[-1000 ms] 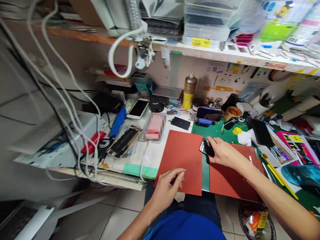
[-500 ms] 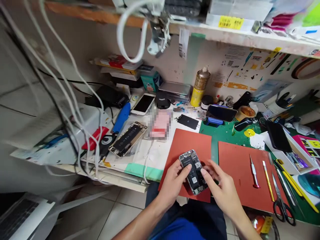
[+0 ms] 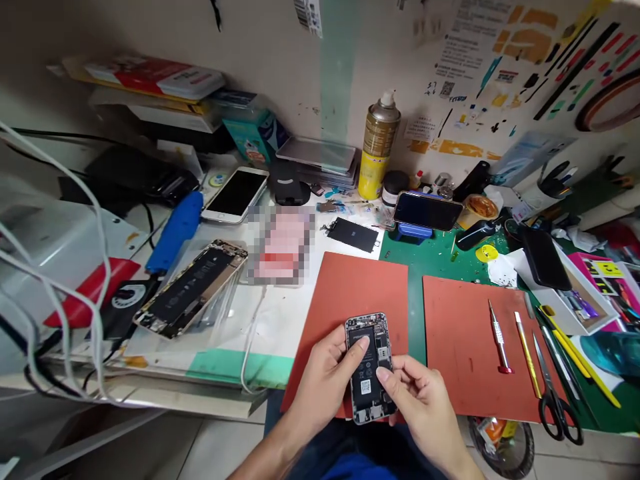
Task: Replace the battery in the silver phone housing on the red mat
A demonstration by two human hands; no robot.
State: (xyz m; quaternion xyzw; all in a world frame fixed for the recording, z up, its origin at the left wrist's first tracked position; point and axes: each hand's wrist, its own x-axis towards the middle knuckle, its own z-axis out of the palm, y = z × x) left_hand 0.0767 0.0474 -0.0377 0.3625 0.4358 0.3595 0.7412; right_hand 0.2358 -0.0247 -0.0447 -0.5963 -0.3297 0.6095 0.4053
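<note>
Left grip point(image 3: 325, 380): clenched on the opened phone's left edge, thumb pressed on the battery.
Right grip point(image 3: 420, 400): grasping the phone's lower right edge between thumb and fingers.
Opened phone point(image 3: 367, 367): held between both grips, battery side facing up, over the near edge of the left red mat point(image 3: 350, 300).
Nearby: right red mat point(image 3: 470, 340) carries a screwdriver point(image 3: 500, 337) and a yellow tool point(image 3: 525, 347), with scissors point(image 3: 557, 417) at its near right corner.
</note>
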